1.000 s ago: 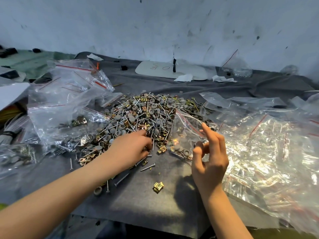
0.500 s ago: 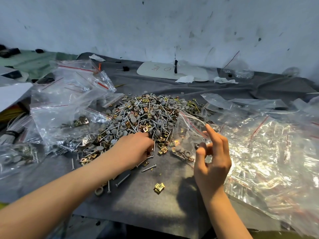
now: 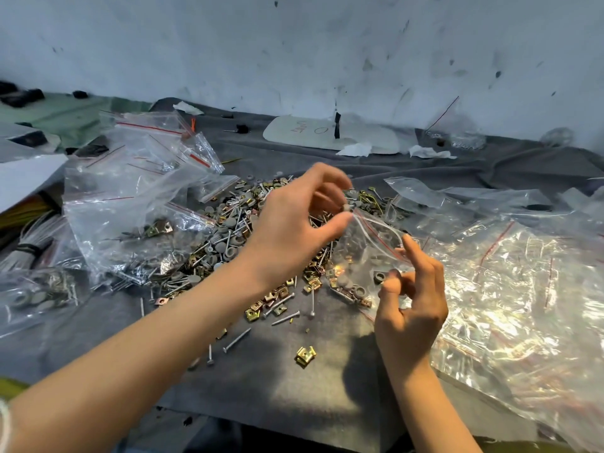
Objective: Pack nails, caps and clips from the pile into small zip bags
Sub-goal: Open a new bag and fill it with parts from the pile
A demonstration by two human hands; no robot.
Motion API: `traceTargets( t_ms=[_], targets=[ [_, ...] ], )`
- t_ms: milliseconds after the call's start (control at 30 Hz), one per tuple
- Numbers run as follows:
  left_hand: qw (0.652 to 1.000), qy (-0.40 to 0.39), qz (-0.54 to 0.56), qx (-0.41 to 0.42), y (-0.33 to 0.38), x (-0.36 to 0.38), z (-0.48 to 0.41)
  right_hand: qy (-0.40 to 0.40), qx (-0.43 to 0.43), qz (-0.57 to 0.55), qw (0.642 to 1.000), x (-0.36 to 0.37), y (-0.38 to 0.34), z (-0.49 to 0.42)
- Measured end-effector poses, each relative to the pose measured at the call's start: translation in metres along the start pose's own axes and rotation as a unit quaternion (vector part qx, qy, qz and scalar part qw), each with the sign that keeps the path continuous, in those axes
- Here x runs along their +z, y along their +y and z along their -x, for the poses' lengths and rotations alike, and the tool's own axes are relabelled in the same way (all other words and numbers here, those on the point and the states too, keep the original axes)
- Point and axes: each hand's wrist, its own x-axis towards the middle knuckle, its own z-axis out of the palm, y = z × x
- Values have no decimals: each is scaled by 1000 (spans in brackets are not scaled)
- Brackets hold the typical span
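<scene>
The zip bag hung between the hands, long axis near upright, mouth tilted up toward the left hand. That hand's curled fingers were blurred, so I could not tell its hold. The right hand pinched the bag's near side.

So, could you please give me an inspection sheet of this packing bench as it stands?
Surface: dark grey cloth over the table, creased at the back.
Job's things: pile of nails, caps and clips mid-cloth; open zip bag holds some caps and clips.
Clutter: filled bags left; heap of empty bags right; stray gold clip near the front; white board and tissue at the back.
Hands: right hand pinches the zip bag's rim; left hand is over its mouth, fingers curled and blurred, contents unclear.
Cables: bundle of white strands at the left edge, tied with a dark band.
Surroundings: scuffed white wall.
</scene>
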Motion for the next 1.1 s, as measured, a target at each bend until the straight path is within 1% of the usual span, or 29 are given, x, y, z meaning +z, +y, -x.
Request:
traceTargets(
  t_ms=[67, 133, 167, 233, 300, 400, 467, 567, 600, 667, 700, 733, 767, 833, 867, 933, 1000, 1033, 1100],
  targets=[
    [996, -9, 3, 89, 13, 9, -7, -3, -3, 2, 1000, 0, 0, 0],
    [986, -37, -31, 158, 19, 19, -11, -7, -2, -1, 1000, -1, 1, 1],
    [980, -57, -60, 179, 19, 24, -13, -7, -1, -3, 1000, -1, 1, 1],
    [968, -92, -127, 195, 13, 30, -13, -5, 2, -5, 1000, -2, 2, 2],
    [962, -109, -166, 187, 6, 33, -12, -6, -1, -3, 1000, -1, 2, 1],
    [962, -103, -182, 177, 1, 31, -11, -15, -3, 4, 1000, -1, 1, 1],
    [964, -93, -171, 180, 1, 27, -11, -17, 1, 1, 1000, -2, 1, 1],
    [980, -45, -126, 150, -4, 17, -13, -17, 4, -4, 1000, -2, 0, 1],
    [986, -19, -108, 127, -8, 13, -13, -17, 4, -5, 1000, -2, 0, 0],
    [994, 10, -98, 41, -19, 7, -10, -16, 4, -9, 1000, -1, 0, 0],
    [994, -13, -112, -12, -26, 5, -8, -16, 4, -10, 1000, -1, 0, 0],
    [987, -65, -135, -57, -34, 5, -3, -16, 5, -9, 1000, -1, 1, 1],
    [974, -130, -165, -83, -42, 6, 5, -16, 5, -10, 1000, -1, 1, 1],
    [938, -233, -238, -100, -54, 9, 21, -15, 5, -10, 1000, -1, 0, 1],
    [920, -263, -269, -108, -59, 9, 27, -15, 5, -9, 1000, -1, 0, 0],
    [898, -286, -310, -125, -65, 6, 35, -18, 5, -7, 1000, -1, 0, 0],
    [883, -299, -340, -122, -68, 1, 39, -19, 4, -5, 1000, -1, -1, 0],
    [879, -308, -347, -113, -70, 0, 41, -20, 3, -6, 1000, -1, -1, 0],
    [884, -304, -342, -98, -71, -2, 44, -21, 4, -8, 1000, 0, -1, 0]
  ],
)
